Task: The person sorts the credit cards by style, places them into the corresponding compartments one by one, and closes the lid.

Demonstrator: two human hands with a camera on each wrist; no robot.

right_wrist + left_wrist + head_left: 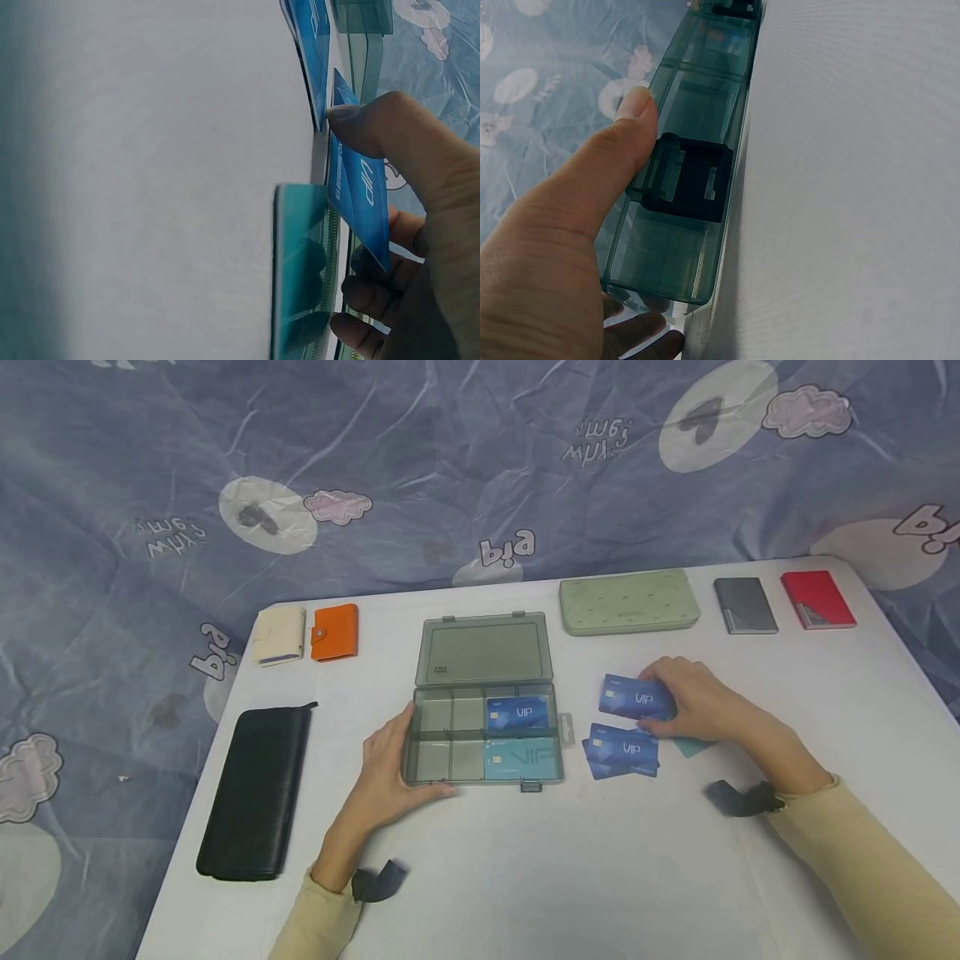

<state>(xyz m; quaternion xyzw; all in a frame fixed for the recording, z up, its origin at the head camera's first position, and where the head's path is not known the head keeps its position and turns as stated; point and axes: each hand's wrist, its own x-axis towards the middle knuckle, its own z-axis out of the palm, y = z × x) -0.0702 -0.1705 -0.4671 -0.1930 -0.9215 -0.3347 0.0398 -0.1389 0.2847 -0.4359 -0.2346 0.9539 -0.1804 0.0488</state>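
My left hand (386, 768) grips the front left corner of a clear green plastic divider box (467, 762), its thumb (634, 112) against the front wall near a dark latch. The box's lid (483, 647) lies folded back. In its right compartments are a blue VIP card (517, 712) above and a teal VIP card (521, 760) below; the smaller left ones hold nothing. Right of the box, my right hand (697, 702) pinches a blue VIP card (360, 184) between thumb and fingers. A few overlapping blue cards (622, 747) lie just in front of it, and a teal card (692, 746) is partly hidden under the hand.
A green case (630, 602), a grey card holder (746, 606) and a red one (817, 599) lie along the back right. Cream (279, 635) and orange (335, 632) card holders sit at the back left, with a long black zip wallet (255, 793) nearer me.
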